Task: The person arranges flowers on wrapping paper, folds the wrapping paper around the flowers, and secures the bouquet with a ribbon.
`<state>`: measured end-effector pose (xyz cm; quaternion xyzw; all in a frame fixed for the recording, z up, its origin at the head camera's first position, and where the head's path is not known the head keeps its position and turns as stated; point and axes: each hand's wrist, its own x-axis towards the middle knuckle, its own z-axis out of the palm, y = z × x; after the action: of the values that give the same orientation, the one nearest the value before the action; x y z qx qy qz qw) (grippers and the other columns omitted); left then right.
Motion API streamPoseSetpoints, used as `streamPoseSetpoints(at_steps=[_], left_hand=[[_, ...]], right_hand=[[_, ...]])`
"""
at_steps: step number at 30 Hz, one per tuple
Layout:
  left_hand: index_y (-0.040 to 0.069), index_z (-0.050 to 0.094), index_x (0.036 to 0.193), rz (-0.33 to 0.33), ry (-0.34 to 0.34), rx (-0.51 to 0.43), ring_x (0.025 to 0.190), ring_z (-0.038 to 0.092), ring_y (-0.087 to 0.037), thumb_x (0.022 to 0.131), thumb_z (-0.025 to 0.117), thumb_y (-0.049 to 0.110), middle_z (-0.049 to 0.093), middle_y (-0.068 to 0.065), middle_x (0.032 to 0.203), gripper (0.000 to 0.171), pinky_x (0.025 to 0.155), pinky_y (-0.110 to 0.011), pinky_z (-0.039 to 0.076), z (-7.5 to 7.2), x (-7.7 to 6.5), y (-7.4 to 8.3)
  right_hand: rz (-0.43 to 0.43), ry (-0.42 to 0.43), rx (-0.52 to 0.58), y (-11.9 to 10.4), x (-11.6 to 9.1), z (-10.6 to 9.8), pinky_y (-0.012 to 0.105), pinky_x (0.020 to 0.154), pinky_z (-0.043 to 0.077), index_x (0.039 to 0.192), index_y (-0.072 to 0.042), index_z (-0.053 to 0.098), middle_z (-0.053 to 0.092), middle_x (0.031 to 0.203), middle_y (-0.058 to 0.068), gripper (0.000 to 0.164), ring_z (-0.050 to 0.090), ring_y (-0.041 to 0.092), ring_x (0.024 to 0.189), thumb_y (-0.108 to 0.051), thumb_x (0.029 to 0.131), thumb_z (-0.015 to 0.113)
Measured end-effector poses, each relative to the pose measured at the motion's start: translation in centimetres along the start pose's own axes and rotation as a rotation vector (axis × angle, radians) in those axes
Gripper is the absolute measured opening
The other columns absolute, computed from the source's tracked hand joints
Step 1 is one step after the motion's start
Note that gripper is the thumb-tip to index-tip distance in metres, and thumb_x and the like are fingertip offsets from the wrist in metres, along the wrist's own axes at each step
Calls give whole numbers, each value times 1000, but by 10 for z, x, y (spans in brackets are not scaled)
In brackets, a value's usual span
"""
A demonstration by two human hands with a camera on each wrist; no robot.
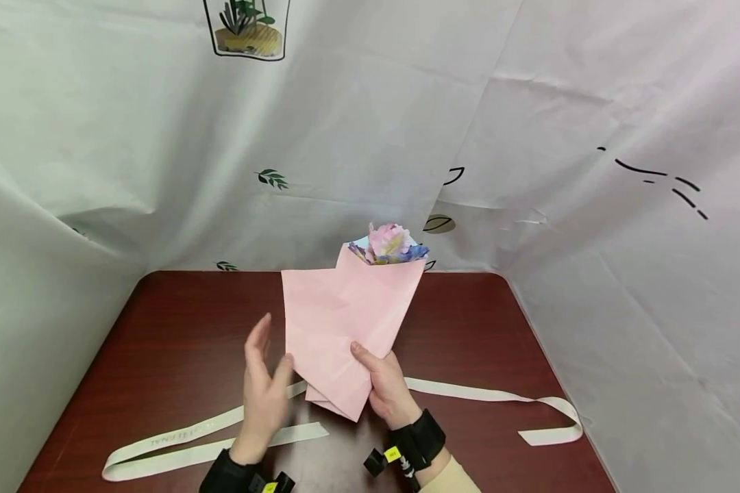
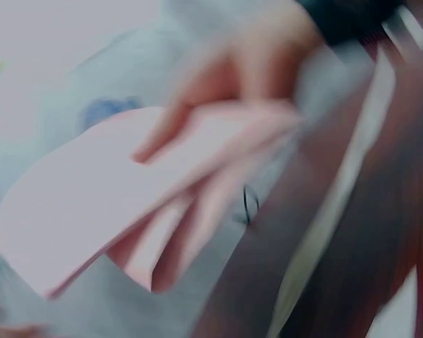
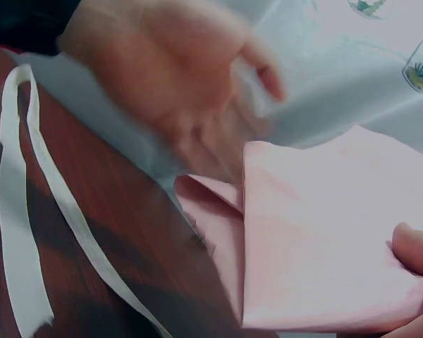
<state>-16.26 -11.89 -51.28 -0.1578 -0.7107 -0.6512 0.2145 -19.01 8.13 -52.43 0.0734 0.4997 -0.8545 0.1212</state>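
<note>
Pink wrapping paper [image 1: 345, 301] is folded round a bouquet, with a pink and blue flower head [image 1: 390, 243] showing at its top right. My right hand [image 1: 387, 387] grips the lower right of the wrapped bouquet, thumb across the front and the other fingers hidden behind. Beside the paper's left edge is my left hand [image 1: 265, 390], its fingers raised and extended and nothing in its grasp. In the right wrist view the left hand [image 3: 183, 77] is blurred, near the folded paper edge [image 3: 211, 211]; whether it touches cannot be told.
A long white ribbon [image 1: 462, 390] lies across the brown table [image 1: 191, 329], passing behind the bouquet. Its left part [image 1: 154, 469] loops back, and its right end curls near the table's edge. A white printed cloth [image 1: 358, 123] hangs round the table.
</note>
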Motion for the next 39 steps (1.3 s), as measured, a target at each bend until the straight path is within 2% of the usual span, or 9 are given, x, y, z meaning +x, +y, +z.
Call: streamPoseSetpoints(at_steps=[3, 5, 9, 14, 24, 27, 32, 36, 39], left_hand=[[-5, 38, 151, 378, -78, 350, 147, 32, -40, 97, 55, 12, 38, -22, 158, 59, 122, -42, 21, 14, 13, 9], [0, 37, 154, 468, -219, 503, 150, 27, -40, 100, 53, 24, 33, -21, 161, 61, 123, -48, 16, 25, 23, 14], [15, 23, 162, 405, -418, 761, 156, 11, -27, 103, 47, 38, 15, -6, 169, 68, 124, -50, 5, 40, 44, 12], [13, 18, 163, 292, -403, 832, 157, 1, -26, 104, 45, 45, 7, -3, 171, 73, 122, -56, -2, 41, 71, -3], [13, 5, 164, 5, -348, 337, 156, -4, -23, 108, 46, 33, -2, -5, 171, 72, 123, -53, 3, 37, 88, -14], [18, -3, 164, -135, -321, 227, 156, -9, -23, 108, 47, 35, -10, 3, 170, 77, 122, -57, 2, 36, 87, -16], [33, -20, 159, -428, -142, 36, 155, -7, -30, 100, 62, 41, -16, -1, 169, 102, 121, -59, 6, 33, 73, -20], [24, 9, 162, -658, -51, -232, 140, 42, -32, 94, 74, 35, 31, -15, 161, 94, 109, -47, 41, 31, 59, -21], [4, 46, 143, -789, -68, -419, 101, 69, -24, 96, 72, 27, 67, -15, 121, 58, 82, -35, 56, 30, 51, -22]], right_hand=[[-24, -19, -25, 1, -1, -1, 34, 90, 55, 132, -4, 52, 67, 118, 6, 41, 67, 19, 108, -12, 96, 70], [-35, -37, -32, 2, -2, -1, 34, 90, 55, 133, -4, 53, 67, 121, 7, 42, 67, 19, 110, -11, 96, 70], [-32, -81, -23, 4, -5, 1, 34, 92, 55, 136, -6, 52, 66, 125, 8, 43, 66, 20, 113, -12, 96, 69], [-13, -122, -10, 2, -9, 6, 37, 93, 55, 138, -8, 51, 66, 128, 9, 45, 66, 23, 116, -11, 97, 68], [-3, -127, -20, -1, -10, 5, 36, 93, 54, 135, -7, 51, 66, 124, 9, 46, 66, 22, 115, -11, 94, 72], [-6, -117, -25, -1, -10, 4, 35, 93, 54, 134, -6, 51, 65, 124, 8, 46, 66, 22, 114, -13, 94, 72], [-35, -63, -1, -3, -8, 1, 35, 95, 52, 133, -6, 49, 63, 123, 7, 45, 64, 21, 114, -11, 94, 71], [-81, -9, 21, -6, -4, -3, 34, 96, 51, 132, -5, 47, 62, 123, 6, 44, 63, 19, 113, -10, 95, 70], [-113, 23, 28, -8, -1, -6, 32, 94, 52, 130, -5, 48, 63, 121, 6, 41, 64, 19, 112, -9, 96, 70]])
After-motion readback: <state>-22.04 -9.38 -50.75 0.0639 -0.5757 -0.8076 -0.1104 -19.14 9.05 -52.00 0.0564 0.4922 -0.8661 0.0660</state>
